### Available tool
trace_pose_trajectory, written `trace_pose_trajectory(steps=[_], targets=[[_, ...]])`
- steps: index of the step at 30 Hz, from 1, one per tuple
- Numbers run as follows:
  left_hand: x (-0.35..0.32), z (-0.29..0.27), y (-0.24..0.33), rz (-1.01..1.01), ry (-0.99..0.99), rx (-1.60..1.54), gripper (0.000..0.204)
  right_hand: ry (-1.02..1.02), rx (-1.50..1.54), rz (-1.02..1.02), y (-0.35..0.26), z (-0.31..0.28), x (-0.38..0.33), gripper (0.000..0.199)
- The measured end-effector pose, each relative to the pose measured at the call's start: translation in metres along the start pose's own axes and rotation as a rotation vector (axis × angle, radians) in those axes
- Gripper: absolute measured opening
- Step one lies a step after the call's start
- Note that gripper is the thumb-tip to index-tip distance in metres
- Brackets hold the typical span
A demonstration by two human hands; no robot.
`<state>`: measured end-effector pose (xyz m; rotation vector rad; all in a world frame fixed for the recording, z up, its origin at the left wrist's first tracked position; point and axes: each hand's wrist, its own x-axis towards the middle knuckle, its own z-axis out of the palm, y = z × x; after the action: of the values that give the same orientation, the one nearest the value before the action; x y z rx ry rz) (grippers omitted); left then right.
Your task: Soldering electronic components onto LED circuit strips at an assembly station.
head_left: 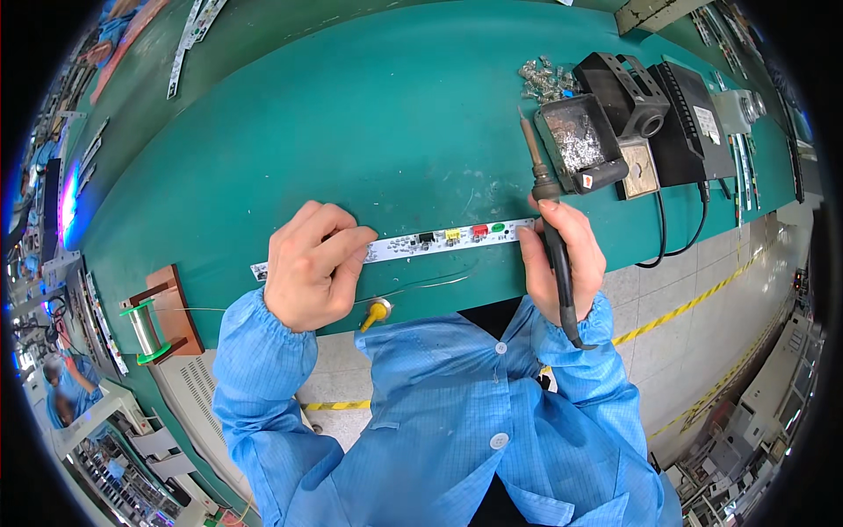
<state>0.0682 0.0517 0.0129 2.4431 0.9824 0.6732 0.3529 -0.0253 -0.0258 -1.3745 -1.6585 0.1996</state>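
A long, narrow white circuit board (395, 249) lies across the green mat, with black, yellow, red and green parts along it. My left hand (318, 263) is closed over its left portion, fingers curled and covering that stretch. My right hand (566, 259) grips a soldering iron (559, 255), its tip pointing away from me, up off the board. The thumb of that hand is beside the board's right end; whether it touches is unclear. Thin solder wire (439, 283) lies between the board and the mat's near edge. Its spool (145, 331) stands at the left.
At the far right are a black tray of solder scraps (580, 136), an iron holder (623, 92), a sponge dish (638, 167) and a black soldering station (694, 123). Small metal parts (546, 81) are heaped behind the tray. A yellow plug (376, 312) sits at the near edge.
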Motion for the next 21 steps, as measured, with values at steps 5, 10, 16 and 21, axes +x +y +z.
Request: trace_pose_trajectory(steps=[5, 10, 16, 21], targets=[[0.002, -0.002, 0.009, -0.025, 0.013, 0.006, 0.018, 0.008, 0.057, 0.007, 0.000, 0.001, -0.001, 0.053], [-0.005, -0.027, 0.009, -0.099, 0.190, -0.020, 0.013, 0.059, 0.188, 0.079, -0.003, -0.004, -0.006, 0.048], [-0.011, -0.065, 0.005, -0.390, 0.707, -0.887, 0.018, 0.056, 0.188, 0.065, -0.001, -0.007, -0.008, 0.047], [-0.006, -0.019, 0.028, -0.629, 0.398, -1.173, 0.020, 0.082, 0.191, 0.035, -0.002, -0.010, -0.010, 0.042]])
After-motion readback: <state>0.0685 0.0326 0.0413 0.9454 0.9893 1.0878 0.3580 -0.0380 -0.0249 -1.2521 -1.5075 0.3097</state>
